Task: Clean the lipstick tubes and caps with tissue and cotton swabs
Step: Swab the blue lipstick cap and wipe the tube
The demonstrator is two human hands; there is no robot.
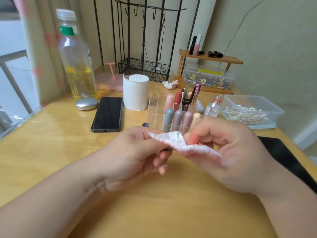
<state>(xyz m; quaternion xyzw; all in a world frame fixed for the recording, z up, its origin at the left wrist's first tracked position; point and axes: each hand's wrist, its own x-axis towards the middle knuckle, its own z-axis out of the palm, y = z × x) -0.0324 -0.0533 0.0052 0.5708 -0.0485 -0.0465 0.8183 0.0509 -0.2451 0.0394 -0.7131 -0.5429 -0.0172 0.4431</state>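
Above the wooden table, left hand and right hand pinch 1 tissue.

Black phone lying flat, clear bottle behind it, wire rack

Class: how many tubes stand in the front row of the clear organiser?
4, left to right: grey-blue tube, mauve tube, dusty-pink tube, cream tube, the last partly behind the right hand. That hand may hide another.
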